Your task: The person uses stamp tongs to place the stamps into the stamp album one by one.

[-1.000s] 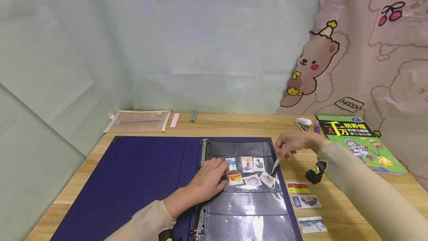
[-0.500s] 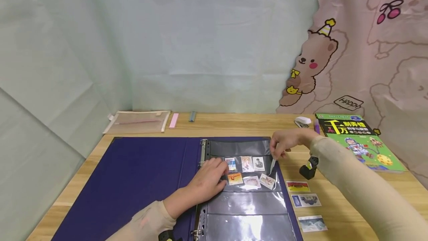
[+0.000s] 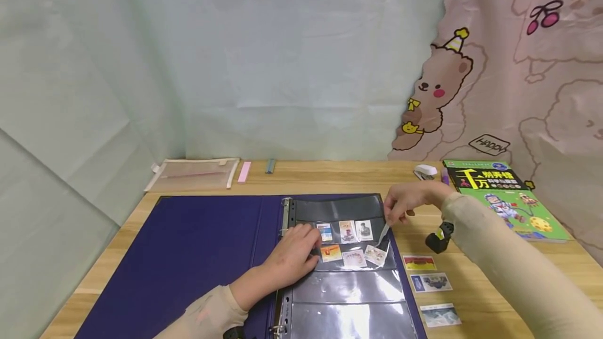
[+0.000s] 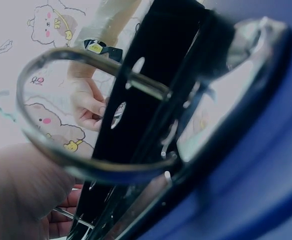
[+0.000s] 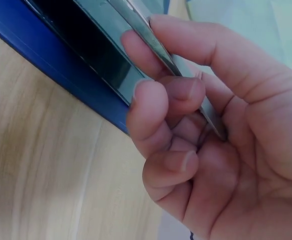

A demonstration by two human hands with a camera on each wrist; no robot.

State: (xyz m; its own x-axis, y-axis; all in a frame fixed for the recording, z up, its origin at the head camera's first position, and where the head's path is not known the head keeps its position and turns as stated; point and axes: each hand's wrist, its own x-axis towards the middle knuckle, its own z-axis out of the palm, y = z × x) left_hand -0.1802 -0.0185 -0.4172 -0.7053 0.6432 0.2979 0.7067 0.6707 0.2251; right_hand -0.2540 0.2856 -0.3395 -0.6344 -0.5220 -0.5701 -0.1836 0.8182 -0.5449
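Observation:
My right hand [image 3: 409, 202] holds metal tweezers [image 5: 157, 46] between thumb and fingers. The tweezers' tips reach a tilted stamp [image 3: 375, 256] at the right end of a clear pocket page [image 3: 348, 286]. Several more stamps lie beside it in two rows, including an orange one [image 3: 331, 252] and a grey portrait [image 3: 364, 230]. My left hand [image 3: 293, 253] rests on the page's left side, fingers relaxed, near the leftmost stamps. That page sits in an open blue ring binder [image 3: 198, 255]. A metal ring [image 4: 30, 110] arches close to the left hand in the left wrist view.
Three loose stamps, such as the red and yellow one [image 3: 420, 262], lie on the table [image 3: 476, 297] right of the binder. Farther back are a mesh pouch [image 3: 193, 174], a pink strip [image 3: 244, 172], a stapler [image 3: 426, 171] and a green book [image 3: 513, 205].
The right hand first shifts slightly left with the tweezers, then a little back to the right, their tips staying by the tilted stamp. The left hand stays in place on the page.

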